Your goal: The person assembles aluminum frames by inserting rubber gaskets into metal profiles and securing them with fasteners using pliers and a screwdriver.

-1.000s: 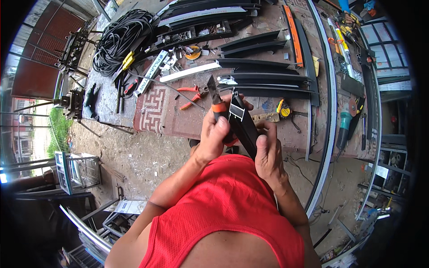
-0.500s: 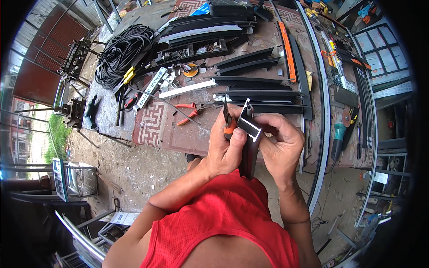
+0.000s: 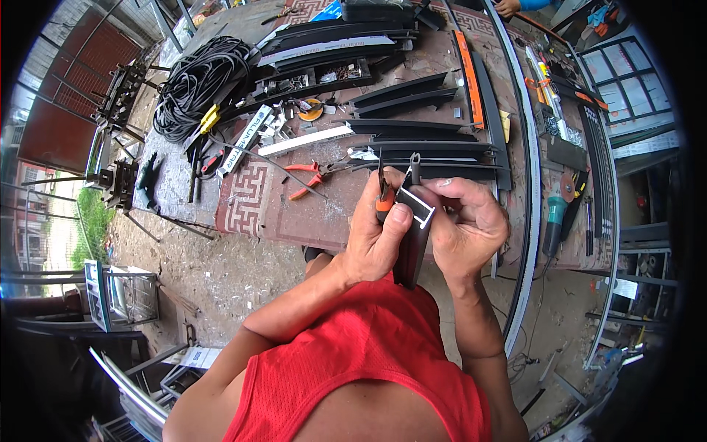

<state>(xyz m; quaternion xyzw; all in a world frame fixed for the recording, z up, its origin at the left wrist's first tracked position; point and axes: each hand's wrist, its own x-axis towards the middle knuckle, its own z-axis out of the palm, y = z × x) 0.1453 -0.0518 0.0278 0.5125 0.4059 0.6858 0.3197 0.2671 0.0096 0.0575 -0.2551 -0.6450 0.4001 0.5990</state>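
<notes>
My left hand (image 3: pixel 368 239) is closed around a black metal profile (image 3: pixel 412 254), its pale cut end facing up. The same hand also keeps a small cutting tool with an orange handle (image 3: pixel 384 204) tucked in its fingers, dark tip pointing away. Beside it, my right hand (image 3: pixel 471 228) has thumb and fingers closed at the profile's end. They pinch a thin dark rubber strip (image 3: pixel 415 171), whose looped end stands above the profile. How far the strip runs into the profile is hidden by my fingers. Orange-handled pliers (image 3: pixel 305 184) lie on the bench left of my hands.
Several black profiles (image 3: pixel 412 131) lie on the patterned bench cover (image 3: pixel 294 228) beyond my hands. A coil of black rubber (image 3: pixel 202 85) sits at the far left. Long rails (image 3: pixel 532 221) and an angle grinder (image 3: pixel 556 217) are on the right. Another person's hand (image 3: pixel 507 7) shows at the top right.
My right fingers have shifted on the profile's end, and the rubber strip now stands up clearly above it. Another person's hand with a blue sleeve has come in at the top right.
</notes>
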